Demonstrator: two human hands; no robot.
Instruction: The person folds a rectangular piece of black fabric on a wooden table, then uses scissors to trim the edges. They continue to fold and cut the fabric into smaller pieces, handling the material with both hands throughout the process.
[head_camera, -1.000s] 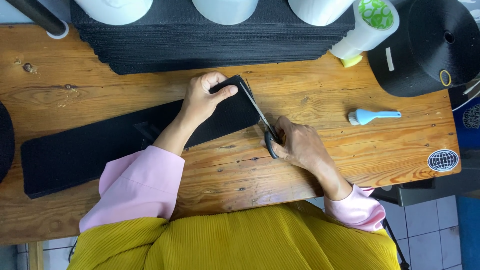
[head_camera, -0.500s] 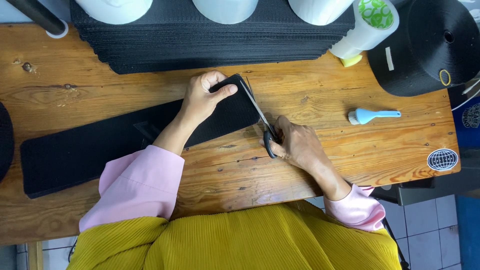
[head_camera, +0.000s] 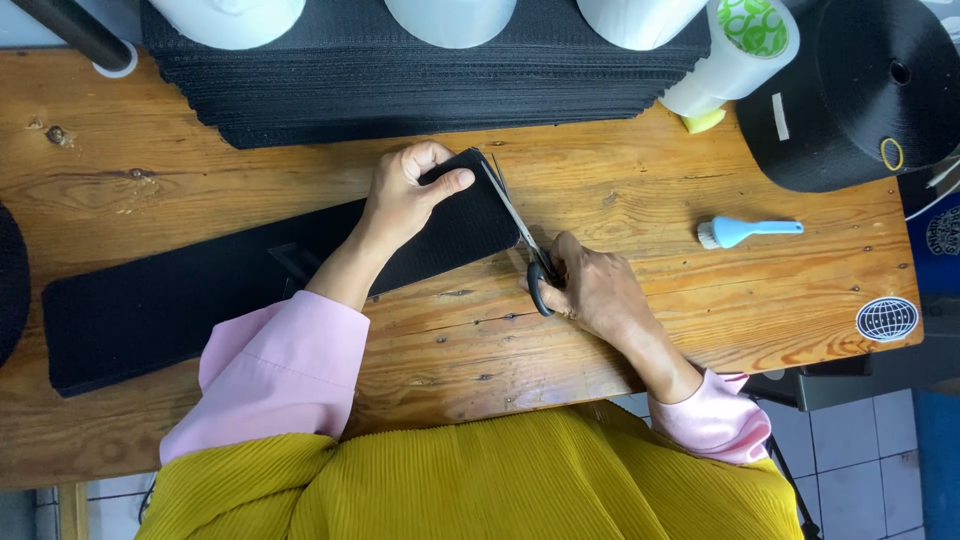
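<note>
A long black fabric strip (head_camera: 170, 305) lies across the wooden table (head_camera: 700, 330). My left hand (head_camera: 405, 195) grips its right end, thumb on top and fingers curled around the far edge. My right hand (head_camera: 590, 285) holds a pair of scissors (head_camera: 520, 235) by the black handles. The metal blades lie along the strip's right edge, pointing away from me.
A stack of black fabric pieces (head_camera: 420, 80) fills the back of the table, with white spools (head_camera: 450, 15) on it. A white bottle with a green cap (head_camera: 735, 50), a large black roll (head_camera: 860, 90) and a small blue brush (head_camera: 745, 232) sit at the right.
</note>
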